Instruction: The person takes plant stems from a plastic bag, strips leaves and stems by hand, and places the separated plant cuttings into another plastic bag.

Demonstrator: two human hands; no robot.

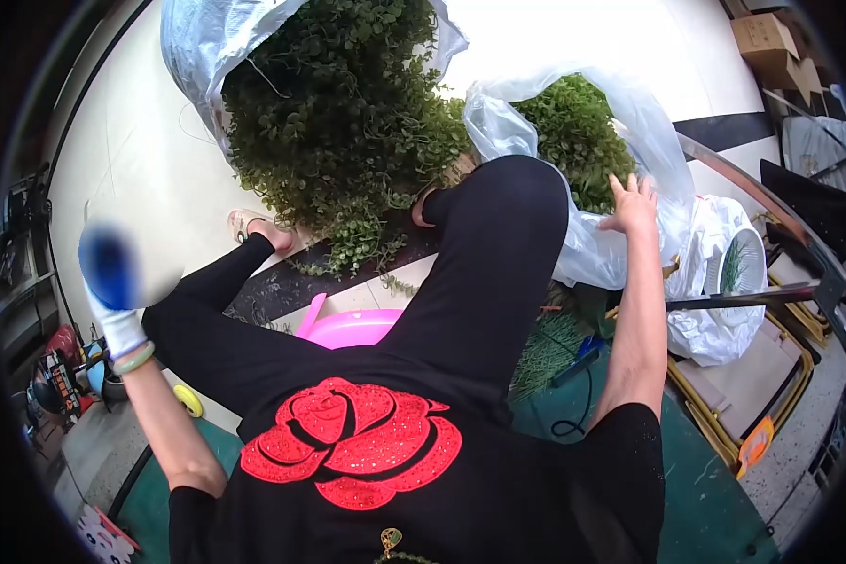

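My right hand [633,202] is bare and stretched out with its fingers spread, at the near edge of the clear plastic bag [653,127]. Inside that bag sits a clump of green artificial-looking foliage [573,136], close beyond my fingertips. Out to the left, my left hand [113,282] wears a white glove with a blue palm, and a blurred patch hides its fingers; whether it holds anything I cannot tell. A large heap of leafy green stems [338,122] spills from a whitish bag [193,42] in front of my legs.
A pink plastic object [352,329] lies between my legs. Green thin stems [547,352] lie beside my right thigh. At the right stand a white bag-lined bin [724,320], a metal frame [761,183] and a cardboard box [771,47]. Dark clutter [61,376] lines the left.
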